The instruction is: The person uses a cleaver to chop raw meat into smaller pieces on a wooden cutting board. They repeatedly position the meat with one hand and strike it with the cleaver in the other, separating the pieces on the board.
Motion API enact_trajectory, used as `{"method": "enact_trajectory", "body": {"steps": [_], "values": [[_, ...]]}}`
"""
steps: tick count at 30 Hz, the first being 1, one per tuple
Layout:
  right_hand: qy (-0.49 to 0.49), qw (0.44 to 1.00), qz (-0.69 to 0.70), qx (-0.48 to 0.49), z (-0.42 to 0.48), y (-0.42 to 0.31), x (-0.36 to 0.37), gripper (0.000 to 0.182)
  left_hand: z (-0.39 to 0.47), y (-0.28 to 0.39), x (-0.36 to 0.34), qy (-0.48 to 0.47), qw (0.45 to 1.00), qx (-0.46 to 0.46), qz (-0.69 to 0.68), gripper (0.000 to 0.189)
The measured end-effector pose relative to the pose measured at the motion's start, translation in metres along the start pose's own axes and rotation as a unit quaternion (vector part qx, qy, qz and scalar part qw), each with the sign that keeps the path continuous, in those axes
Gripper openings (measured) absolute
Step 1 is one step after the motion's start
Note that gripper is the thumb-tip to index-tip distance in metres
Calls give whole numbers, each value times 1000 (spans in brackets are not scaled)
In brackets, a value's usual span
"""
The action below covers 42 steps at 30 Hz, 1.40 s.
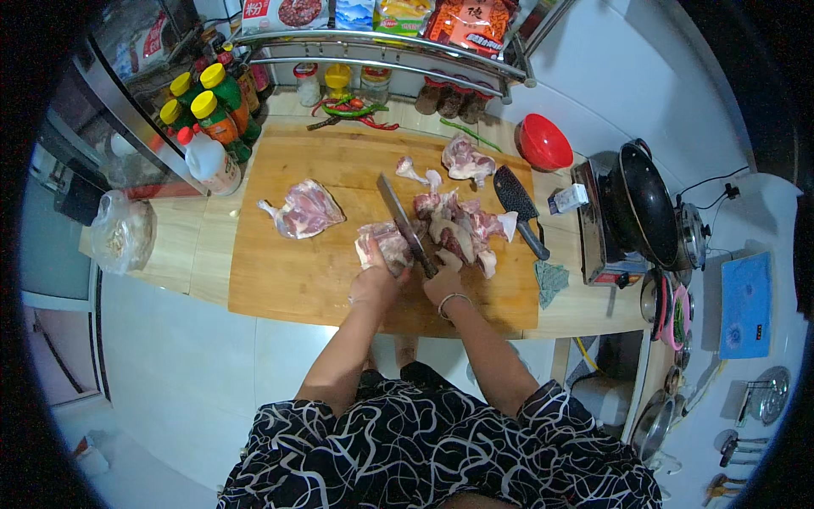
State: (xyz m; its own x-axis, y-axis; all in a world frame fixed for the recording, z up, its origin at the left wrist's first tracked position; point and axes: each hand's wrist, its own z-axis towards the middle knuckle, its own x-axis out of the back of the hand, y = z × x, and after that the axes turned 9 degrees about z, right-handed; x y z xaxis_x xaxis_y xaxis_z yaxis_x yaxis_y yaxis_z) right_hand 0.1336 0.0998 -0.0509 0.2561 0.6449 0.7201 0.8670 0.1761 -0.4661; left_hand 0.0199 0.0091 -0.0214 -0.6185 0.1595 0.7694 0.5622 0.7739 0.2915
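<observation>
My left hand grips a piece of raw poultry on the wooden cutting board. In my right hand is the handle of a kitchen knife, its blade slanting up and left along the right side of that piece. Right of the blade lies a heap of cut raw poultry pieces. Above the heap are a small bony piece and a larger raw piece. A whole raw poultry leg rests on the board's left part.
A black-bladed cleaver lies right of the heap, above a green cloth. A red bowl and a portable gas stove with a wok stand at right. Chilli peppers lie behind; yellow-capped bottles stand at left.
</observation>
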Motion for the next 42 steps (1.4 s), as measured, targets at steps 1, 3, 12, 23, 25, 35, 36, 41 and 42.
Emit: {"method": "enact_trajectory", "body": {"steps": [1, 3, 12, 23, 25, 35, 36, 41, 42], "values": [[-47, 998, 30, -40, -6, -8, 8, 45, 0, -2, 2, 7, 1000, -1, 8, 92], [-43, 998, 48, 8, 1, 6, 1, 48, -2, -4, 3, 6, 1000, -13, 19, 90], [65, 947, 289, 128, -15, 35, 21, 32, 18, -37, 51, -244, 903, -86, -344, 63], [-46, 998, -15, 42, -39, 1, 40, 43, 44, -85, 54, -328, 800, 80, -496, 39], [-69, 997, -31, 20, -37, -4, 38, 44, 42, -80, 55, -286, 830, 93, -470, 38], [1, 992, 2, 123, -44, -3, 36, 41, 120, -75, 46, -78, 991, -105, -33, 50], [-12, 993, -24, 115, -44, -6, 36, 41, 118, -72, 50, -57, 990, -127, -13, 50], [17, 984, 89, 153, -47, -21, 48, 45, 96, -61, 65, -138, 977, 16, -162, 50], [64, 971, 120, 195, -49, -26, 49, 45, 95, -62, 63, -151, 973, 22, -175, 50]]}}
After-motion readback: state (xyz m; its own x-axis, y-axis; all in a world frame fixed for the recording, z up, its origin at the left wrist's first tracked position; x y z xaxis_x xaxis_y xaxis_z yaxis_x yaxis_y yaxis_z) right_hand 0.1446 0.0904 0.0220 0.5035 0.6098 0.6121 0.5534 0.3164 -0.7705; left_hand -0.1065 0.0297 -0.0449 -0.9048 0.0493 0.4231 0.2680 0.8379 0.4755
